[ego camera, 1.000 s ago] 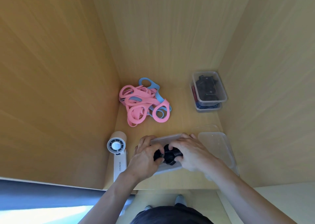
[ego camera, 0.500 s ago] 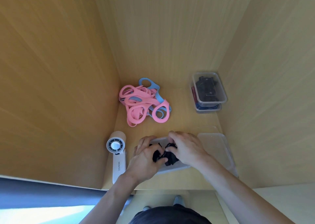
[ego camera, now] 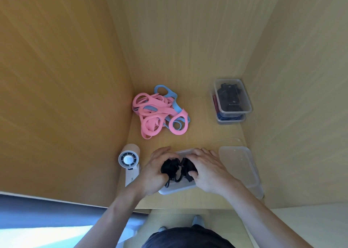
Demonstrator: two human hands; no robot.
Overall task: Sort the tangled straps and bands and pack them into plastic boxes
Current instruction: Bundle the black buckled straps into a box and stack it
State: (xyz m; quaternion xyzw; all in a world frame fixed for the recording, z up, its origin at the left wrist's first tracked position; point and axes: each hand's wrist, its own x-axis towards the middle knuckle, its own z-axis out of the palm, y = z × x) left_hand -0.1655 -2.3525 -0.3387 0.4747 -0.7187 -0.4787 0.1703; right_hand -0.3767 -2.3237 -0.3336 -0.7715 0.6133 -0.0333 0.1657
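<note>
A bundle of black straps (ego camera: 178,169) sits over a clear plastic box (ego camera: 176,189) at the near edge of the wooden shelf. My left hand (ego camera: 154,172) grips the bundle's left side and my right hand (ego camera: 208,169) grips its right side, thumbs curled on it. A tangle of pink and blue bands (ego camera: 160,114) lies at the back left. Two stacked clear boxes (ego camera: 232,101) at the back right hold black straps above and red and blue ones below.
A white handheld fan (ego camera: 130,164) lies left of my left hand. A clear lid and box (ego camera: 243,168) sit to the right against the side wall. Wooden walls close in the shelf on three sides.
Both hands have shifted on the black bundle, pulling it slightly apart and pressing it down into the near box. Nothing else has moved.
</note>
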